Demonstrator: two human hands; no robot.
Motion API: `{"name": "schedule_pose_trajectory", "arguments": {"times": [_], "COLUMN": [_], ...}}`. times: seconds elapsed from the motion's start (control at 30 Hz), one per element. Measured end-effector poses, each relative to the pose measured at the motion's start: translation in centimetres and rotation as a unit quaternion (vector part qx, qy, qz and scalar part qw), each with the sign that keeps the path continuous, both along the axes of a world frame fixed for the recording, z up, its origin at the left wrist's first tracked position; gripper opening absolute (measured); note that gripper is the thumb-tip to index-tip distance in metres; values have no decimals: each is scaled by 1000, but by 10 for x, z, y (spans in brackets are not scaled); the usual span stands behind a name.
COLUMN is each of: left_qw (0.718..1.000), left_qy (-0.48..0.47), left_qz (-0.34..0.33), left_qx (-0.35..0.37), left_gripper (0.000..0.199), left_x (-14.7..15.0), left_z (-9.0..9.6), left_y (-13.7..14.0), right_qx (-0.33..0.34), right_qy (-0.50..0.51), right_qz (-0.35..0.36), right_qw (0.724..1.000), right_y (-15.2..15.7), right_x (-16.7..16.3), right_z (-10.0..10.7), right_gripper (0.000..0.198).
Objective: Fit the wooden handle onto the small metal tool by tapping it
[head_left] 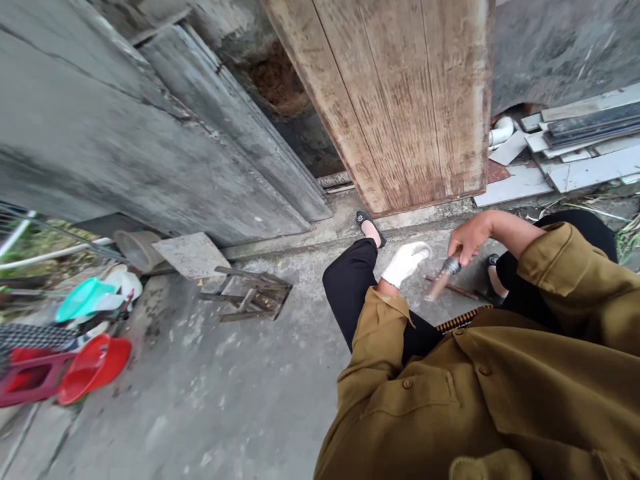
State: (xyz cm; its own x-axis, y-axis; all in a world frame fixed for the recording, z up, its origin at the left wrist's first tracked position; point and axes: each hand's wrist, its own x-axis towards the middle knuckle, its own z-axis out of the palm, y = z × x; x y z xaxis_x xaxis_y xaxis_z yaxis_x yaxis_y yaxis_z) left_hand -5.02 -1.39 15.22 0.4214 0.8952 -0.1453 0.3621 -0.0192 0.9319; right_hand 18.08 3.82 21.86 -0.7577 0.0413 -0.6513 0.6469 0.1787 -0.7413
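Note:
My right hand, bare, is closed around a short tool with a dark grey, ridged band and a pale brownish end pointing down. Motion blur smears that end, so its exact kind is unclear. Just left of it is my left hand in a white glove, fingers loosely curved and slightly apart, with nothing visible in them. Both hands are in front of my knees, apart from each other. Below them, a thin brown stick lies on the concrete floor.
A wooden door panel stands ahead against the wall. Left are a small wooden stool frame, a flat board, a red basin and a turquoise basin. Stacked tiles and boards lie at the right wall beside a white pipe.

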Motion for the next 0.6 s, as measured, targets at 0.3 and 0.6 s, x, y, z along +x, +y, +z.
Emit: {"name": "schedule_pose_trajectory", "arguments": {"times": [0.3,0.6], "left_qw": [978,998], "left_qy": [-97,-33], "left_qz": [-157,-31], "left_qx": [-99,-33], "left_gripper": [29,22], "left_x": [5,-10], "left_z": [-6,-2], "left_y": [-7,-4], "right_qx": [335,25], "right_qy": [12,-41], "right_qz": [-366,64], "right_qw": [868,997], "right_y": [26,4], "right_x": [18,-6], "right_z": [2,-22], "right_gripper": [43,45]}}
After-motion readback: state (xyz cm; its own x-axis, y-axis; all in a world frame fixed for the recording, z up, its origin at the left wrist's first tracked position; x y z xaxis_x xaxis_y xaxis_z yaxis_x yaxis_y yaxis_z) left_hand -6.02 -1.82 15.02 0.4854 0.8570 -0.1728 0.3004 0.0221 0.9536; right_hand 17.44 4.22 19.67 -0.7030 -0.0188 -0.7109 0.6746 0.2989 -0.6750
